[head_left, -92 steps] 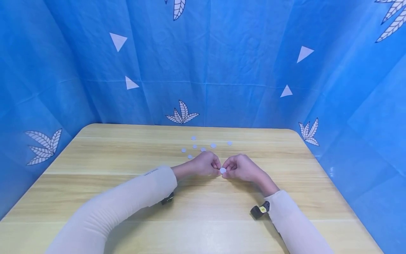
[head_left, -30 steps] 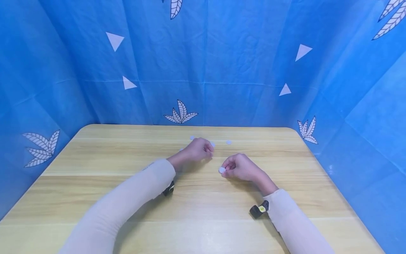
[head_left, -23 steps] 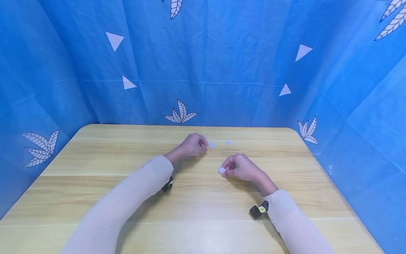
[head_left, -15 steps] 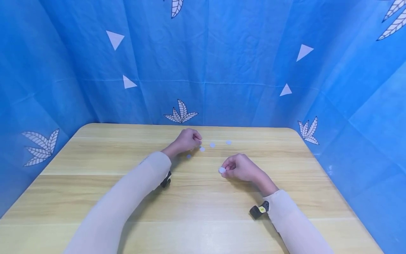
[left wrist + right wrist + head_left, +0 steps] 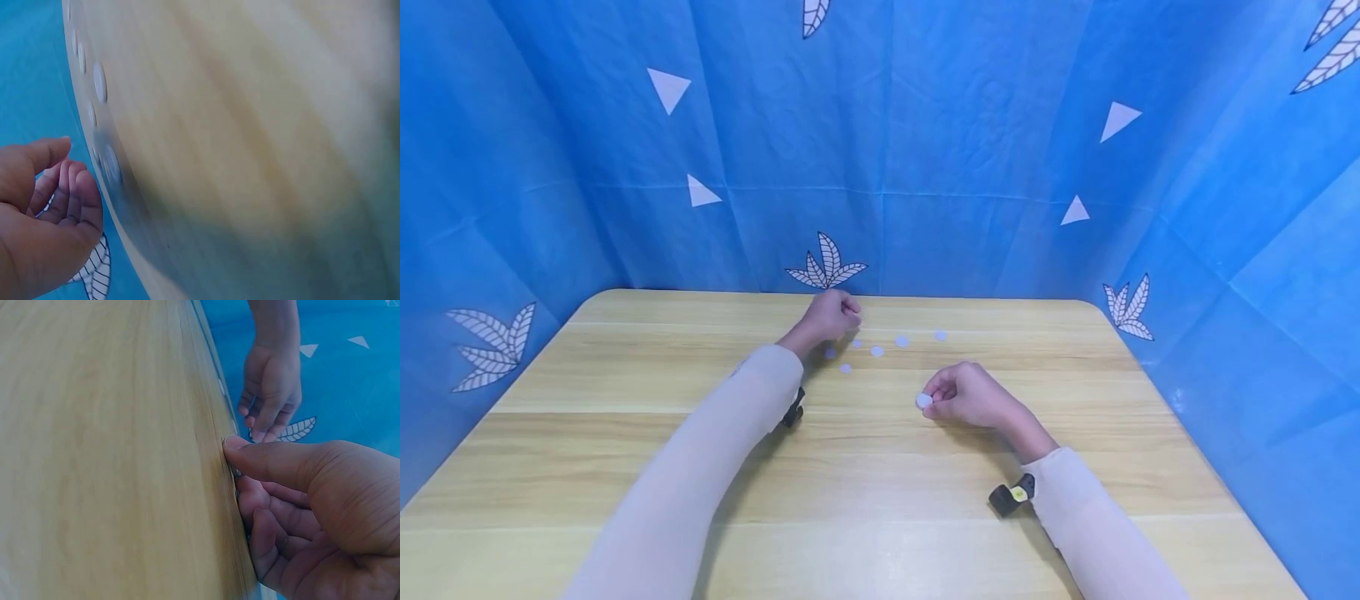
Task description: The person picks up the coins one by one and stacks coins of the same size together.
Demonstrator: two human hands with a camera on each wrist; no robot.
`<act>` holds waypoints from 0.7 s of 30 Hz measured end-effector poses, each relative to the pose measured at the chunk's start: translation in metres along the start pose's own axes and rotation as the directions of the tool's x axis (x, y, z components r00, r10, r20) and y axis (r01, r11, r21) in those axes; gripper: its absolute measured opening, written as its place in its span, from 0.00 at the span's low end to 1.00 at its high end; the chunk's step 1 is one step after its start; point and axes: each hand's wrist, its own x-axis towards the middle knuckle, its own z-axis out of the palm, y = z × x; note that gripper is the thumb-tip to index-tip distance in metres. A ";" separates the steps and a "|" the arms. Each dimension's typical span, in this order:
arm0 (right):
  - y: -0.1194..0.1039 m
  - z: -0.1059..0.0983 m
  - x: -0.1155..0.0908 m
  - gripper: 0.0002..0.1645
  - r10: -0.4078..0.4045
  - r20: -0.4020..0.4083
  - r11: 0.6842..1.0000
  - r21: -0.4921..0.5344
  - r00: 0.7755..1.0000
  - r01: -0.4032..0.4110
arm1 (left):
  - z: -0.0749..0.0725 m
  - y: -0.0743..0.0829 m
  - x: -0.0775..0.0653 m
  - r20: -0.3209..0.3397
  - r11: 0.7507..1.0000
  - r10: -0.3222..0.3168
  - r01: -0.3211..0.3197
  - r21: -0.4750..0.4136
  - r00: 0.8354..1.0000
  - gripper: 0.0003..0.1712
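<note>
Two hands [image 5: 967,396] [image 5: 832,314], at least seven discs [image 5: 902,342]

My disc [image 5: 924,401] looks smooth, my sleeves [image 5: 681,483] matt cloth, the tabletop [image 5: 887,500] faintly glossy wood, the backdrop [image 5: 970,158] creased, slightly shiny fabric.

We have free room over the near counter [image 5: 865,500], between the sleeves [image 5: 677,475] and left of both. Farther off, loose discs [image 5: 877,352] and the left hand [image 5: 829,315] obstruct us; the right hand [image 5: 966,395], pinching a white disc [image 5: 923,401], blocks nearer right. A curtain [image 5: 970,183] closes the far side.
</note>
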 end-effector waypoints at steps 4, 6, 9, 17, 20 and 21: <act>0.000 0.000 0.001 0.10 0.001 0.003 1.000 -0.001 1.000 -0.001 | -0.005 -0.005 0.003 0.003 0.998 -0.056 0.056 -0.039 0.998 0.14; -0.001 0.000 0.001 0.10 -0.001 0.004 1.000 -0.006 1.000 0.001 | -0.007 -0.007 0.005 0.004 0.997 -0.068 0.068 -0.044 0.998 0.15; -0.001 0.000 0.001 0.10 -0.007 0.004 1.000 -0.009 1.000 0.007 | -0.008 -0.010 0.007 0.005 0.996 -0.078 0.078 -0.039 0.997 0.15; 0.000 0.000 0.001 0.10 -0.009 0.007 1.000 -0.009 1.000 0.009 | -0.009 -0.011 0.010 0.051 0.994 -0.105 0.106 -0.008 0.993 0.15; 0.001 0.000 0.001 0.10 -0.009 0.003 1.000 -0.008 1.000 0.009 | -0.008 -0.011 0.010 0.060 0.994 -0.111 0.111 0.008 0.992 0.16; 0.001 0.000 0.001 0.10 -0.009 0.003 1.000 -0.006 1.000 0.009 | -0.008 -0.011 0.011 0.062 0.993 -0.114 0.114 0.010 0.992 0.16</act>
